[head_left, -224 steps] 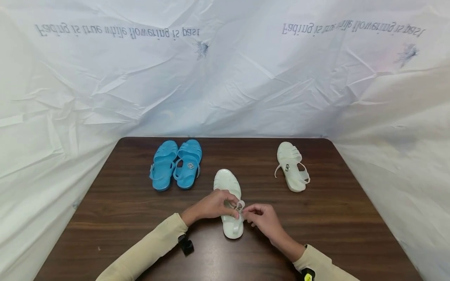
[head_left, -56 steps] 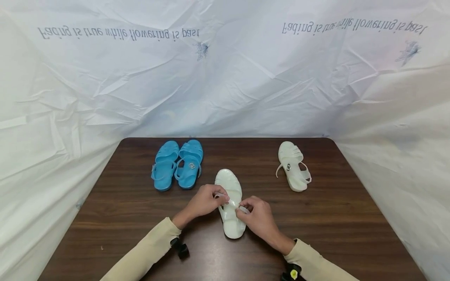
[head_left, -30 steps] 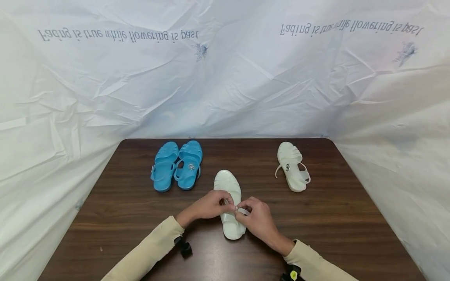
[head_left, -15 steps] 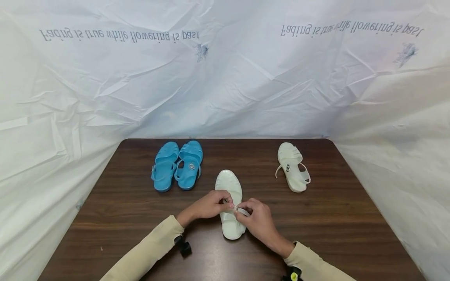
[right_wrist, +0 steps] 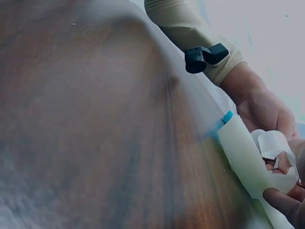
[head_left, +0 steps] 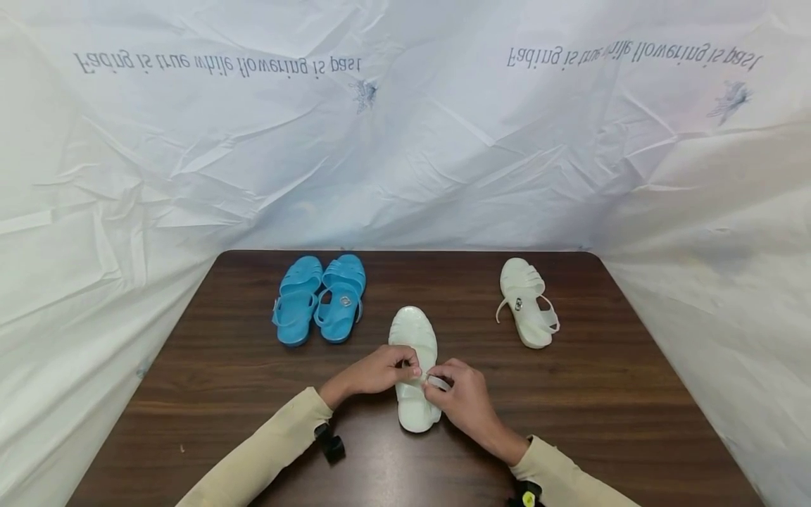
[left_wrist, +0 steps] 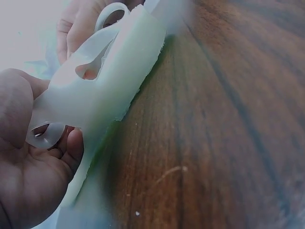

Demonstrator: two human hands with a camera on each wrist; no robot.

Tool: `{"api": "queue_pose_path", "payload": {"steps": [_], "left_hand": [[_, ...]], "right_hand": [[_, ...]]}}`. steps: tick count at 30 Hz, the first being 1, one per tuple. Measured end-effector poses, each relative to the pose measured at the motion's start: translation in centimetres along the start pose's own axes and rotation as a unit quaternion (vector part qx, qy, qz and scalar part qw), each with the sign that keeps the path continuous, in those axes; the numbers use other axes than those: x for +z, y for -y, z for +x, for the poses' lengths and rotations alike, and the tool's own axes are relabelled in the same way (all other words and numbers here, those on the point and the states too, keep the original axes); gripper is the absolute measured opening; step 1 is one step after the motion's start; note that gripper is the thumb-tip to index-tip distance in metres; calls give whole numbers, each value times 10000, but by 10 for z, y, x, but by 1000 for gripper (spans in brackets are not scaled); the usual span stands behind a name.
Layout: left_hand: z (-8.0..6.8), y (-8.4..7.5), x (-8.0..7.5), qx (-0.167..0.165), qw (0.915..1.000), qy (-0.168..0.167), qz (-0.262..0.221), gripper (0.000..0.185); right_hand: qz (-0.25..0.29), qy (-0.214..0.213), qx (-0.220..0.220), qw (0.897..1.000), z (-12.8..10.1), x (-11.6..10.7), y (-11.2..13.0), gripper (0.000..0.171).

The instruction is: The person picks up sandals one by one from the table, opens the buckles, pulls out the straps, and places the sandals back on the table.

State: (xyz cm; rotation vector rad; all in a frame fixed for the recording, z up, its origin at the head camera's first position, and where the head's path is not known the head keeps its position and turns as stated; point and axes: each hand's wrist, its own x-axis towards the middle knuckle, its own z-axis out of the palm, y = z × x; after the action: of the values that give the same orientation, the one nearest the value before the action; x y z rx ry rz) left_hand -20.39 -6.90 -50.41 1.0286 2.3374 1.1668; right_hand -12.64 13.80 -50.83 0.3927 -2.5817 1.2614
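A white sandal (head_left: 412, 331) lies on the table with its toe pointing away, under both hands. My left hand (head_left: 380, 370) pinches one part of its ankle strap with thumb and forefinger. My right hand (head_left: 467, 396) pinches the strap's looped end (head_left: 438, 383) just to the right, the fingertips of both hands nearly meeting over the sandal. In the left wrist view the sandal's side (left_wrist: 76, 102) runs between the hands, and the strap curls in a loop (left_wrist: 112, 9) at the top. The right wrist view shows a wide strap loop (right_wrist: 275, 143) above the sole. The buckle is hidden by fingers.
A pair of blue sandals (head_left: 294, 317) stands at the back left of the dark wooden table (head_left: 222, 422). Another white sandal (head_left: 526, 310), its strap hanging loose, lies at the back right. White sheeting (head_left: 405, 176) hangs behind and at both sides.
Earlier the buckle showed upright between the hands; later the hands held strap parts slightly apart, then drew together over the sandal. In the last half second they barely moved.
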Motion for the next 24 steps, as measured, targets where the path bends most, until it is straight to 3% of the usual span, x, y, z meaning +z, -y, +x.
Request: {"api": "queue_pose_path", "payload": {"steps": [6, 12, 24], "left_hand": [[1, 0, 0, -37, 9999, 71, -64, 16], [0, 2, 1, -72, 9998, -75, -163, 15], [2, 0, 3, 278, 9993, -76, -221, 12]], "right_hand": [[-19, -27, 11, 10000, -1, 1, -2, 11], [16, -98, -18, 9999, -3, 1, -4, 11], [-9, 88, 4, 10000, -3, -3, -2, 10]]}}
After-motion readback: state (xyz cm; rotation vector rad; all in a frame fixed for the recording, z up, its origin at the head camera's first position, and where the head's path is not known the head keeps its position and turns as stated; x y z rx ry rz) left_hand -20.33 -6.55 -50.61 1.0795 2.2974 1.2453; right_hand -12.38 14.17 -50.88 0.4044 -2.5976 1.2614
